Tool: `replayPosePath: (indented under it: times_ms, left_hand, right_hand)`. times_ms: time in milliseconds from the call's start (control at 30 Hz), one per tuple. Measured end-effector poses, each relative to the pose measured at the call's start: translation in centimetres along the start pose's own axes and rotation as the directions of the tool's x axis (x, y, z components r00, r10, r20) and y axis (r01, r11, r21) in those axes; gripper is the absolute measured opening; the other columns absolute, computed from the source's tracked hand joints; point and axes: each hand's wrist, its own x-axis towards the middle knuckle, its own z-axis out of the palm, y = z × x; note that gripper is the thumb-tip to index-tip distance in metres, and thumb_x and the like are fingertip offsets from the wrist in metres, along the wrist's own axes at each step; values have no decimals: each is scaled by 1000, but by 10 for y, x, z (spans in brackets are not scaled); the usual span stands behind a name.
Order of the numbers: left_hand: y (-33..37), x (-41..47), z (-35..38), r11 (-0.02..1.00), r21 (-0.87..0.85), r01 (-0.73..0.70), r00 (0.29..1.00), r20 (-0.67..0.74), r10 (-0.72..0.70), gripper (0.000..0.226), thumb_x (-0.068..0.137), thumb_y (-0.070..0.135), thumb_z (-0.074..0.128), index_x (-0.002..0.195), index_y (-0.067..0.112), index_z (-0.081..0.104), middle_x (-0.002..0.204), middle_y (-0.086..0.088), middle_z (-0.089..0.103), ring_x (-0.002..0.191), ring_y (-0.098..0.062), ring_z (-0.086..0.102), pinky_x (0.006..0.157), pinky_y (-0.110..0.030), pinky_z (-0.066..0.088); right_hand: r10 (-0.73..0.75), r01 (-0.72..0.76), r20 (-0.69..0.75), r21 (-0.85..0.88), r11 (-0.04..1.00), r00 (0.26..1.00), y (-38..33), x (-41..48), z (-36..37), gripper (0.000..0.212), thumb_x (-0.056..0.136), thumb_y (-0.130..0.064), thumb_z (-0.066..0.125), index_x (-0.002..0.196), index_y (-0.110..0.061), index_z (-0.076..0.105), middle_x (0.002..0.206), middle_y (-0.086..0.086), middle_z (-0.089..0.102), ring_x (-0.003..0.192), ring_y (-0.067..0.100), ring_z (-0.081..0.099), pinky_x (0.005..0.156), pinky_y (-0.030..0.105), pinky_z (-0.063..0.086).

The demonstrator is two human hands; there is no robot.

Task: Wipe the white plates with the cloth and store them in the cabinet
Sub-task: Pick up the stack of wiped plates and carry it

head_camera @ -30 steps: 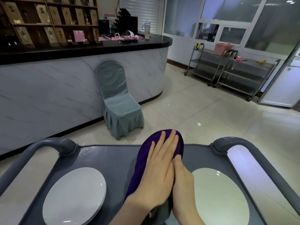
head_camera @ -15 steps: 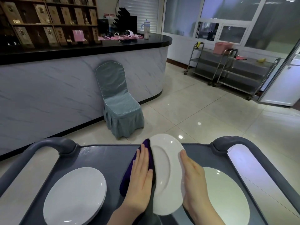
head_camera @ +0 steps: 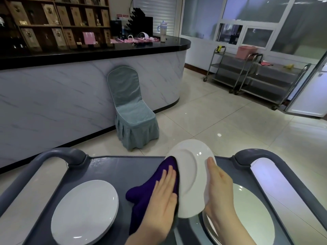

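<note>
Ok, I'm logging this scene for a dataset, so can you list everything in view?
held plate: one, white, on edge between the hands, above the cart
left plates: low stack, count unclear, white, left on the cart
right plates: count unclear, white, right on the cart, partly behind the right arm
cloth: one, purple, against the held plate's left side
cart: one, grey, nearest the camera
chair: one, grey-green cover, against the counter
counter: one, marbled white, black top, left
steel trolleys: two, silver, far right
tub: one, pink, on a trolley
tumbler: one, pale, on the counter
left hand: flat, presses the cloth
right hand: straight fingers on the held plate's right rim
</note>
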Motion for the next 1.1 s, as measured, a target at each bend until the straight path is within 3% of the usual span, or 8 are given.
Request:
replayPosePath:
  times_ms: [200,433,500,633,767,867,967,1100]
  left_hand:
    - [32,7,-13,905,-422,-55,996,-84,21,55,96,46,21,149,41,11,157,35,5,147,6,4,122,-26,7]
    - [14,-8,3,920,-392,19,997,-58,-46,54,97,34,28,147,43,9,148,48,-3,145,11,-1,124,-38,3]
    - [26,-10,8,920,-392,-5,999,-45,-14,55,97,33,28,147,46,8,151,45,-2,146,10,-1,124,-36,5]
    - [35,5,-10,923,-378,-69,997,-54,52,53,98,43,23,148,43,7,154,39,-2,146,8,-1,123,-28,1]
    - [8,8,-15,937,-349,1,994,-105,-40,58,97,48,17,152,37,3,156,37,-4,147,7,-3,124,-37,1]
    - [17,-8,-6,940,-341,-19,994,-105,-18,61,91,44,18,149,38,3,150,46,-8,146,7,-3,122,-27,-4]
    - [36,-14,-3,923,-370,-105,992,-101,72,60,95,41,20,152,48,3,154,39,-3,148,4,1,120,-19,-1]
    - [15,3,-10,922,-386,-21,997,-71,-7,55,98,47,18,150,43,0,156,37,-5,147,7,-3,122,-27,1]
  right_hand:
    - [-54,55,65,-13,998,996,18,-16,5,41,102,-22,51,66,-15,71,68,-2,68,67,19,59,71,34,48]
    - [-91,91,-16,-24,996,996,-3,-8,-1,49,101,-26,54,54,-20,40,50,-9,35,49,11,31,55,28,26]
    - [-77,76,-12,-32,997,997,1,-8,-2,54,101,-25,53,47,-23,48,47,-11,44,47,9,40,53,26,33]
    - [-20,16,82,43,999,996,12,-16,0,34,102,-22,50,77,-10,70,68,-3,72,62,11,67,64,28,49]
    - [-50,51,51,-16,999,997,12,-14,3,37,100,-25,54,68,-8,53,59,2,48,59,18,43,60,29,36]
    - [-82,84,35,-51,995,996,2,-7,8,46,100,-27,54,56,-18,45,54,-5,38,54,13,35,54,26,32]
    - [-56,57,30,-37,998,998,7,-1,11,44,101,-27,53,58,-18,58,57,0,53,57,14,49,56,25,43]
    - [-31,41,94,-105,994,995,26,-6,11,37,101,-26,53,71,-5,63,60,3,62,60,16,56,61,29,46]
